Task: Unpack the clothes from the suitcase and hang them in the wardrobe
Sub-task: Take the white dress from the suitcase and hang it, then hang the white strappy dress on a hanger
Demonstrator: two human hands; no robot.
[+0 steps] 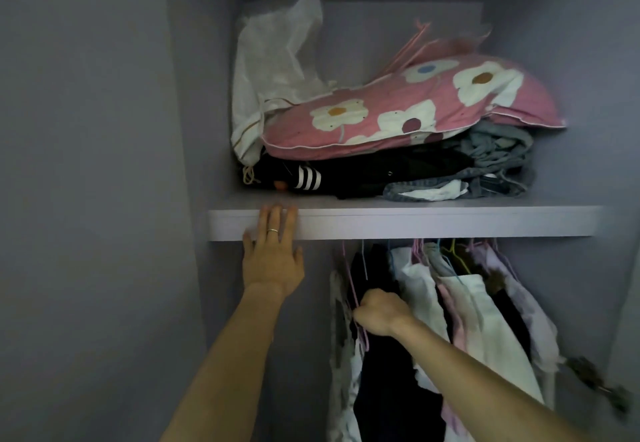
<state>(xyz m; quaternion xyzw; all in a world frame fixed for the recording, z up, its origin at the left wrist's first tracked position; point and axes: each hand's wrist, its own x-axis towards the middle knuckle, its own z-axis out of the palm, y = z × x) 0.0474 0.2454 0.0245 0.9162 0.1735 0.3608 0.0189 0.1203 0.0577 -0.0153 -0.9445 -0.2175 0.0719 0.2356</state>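
I face the open lilac wardrobe. My left hand [273,254] lies flat with straight fingers against the front edge of the wardrobe shelf [433,221]. Below the shelf my right hand [379,311] grips a pink hanger [358,303] that carries a dark garment [391,389]. Several other clothes [485,313], white, pink and lilac, hang on coloured hangers to its right. The rail itself is hidden behind the shelf. The suitcase is out of view.
On the shelf lie a pink flowered pillow [415,112], folded dark clothes and jeans [485,171] under it, and a white bag [273,71] at the left. Wardrobe side walls close in left and right. A door hinge [599,382] juts at lower right.
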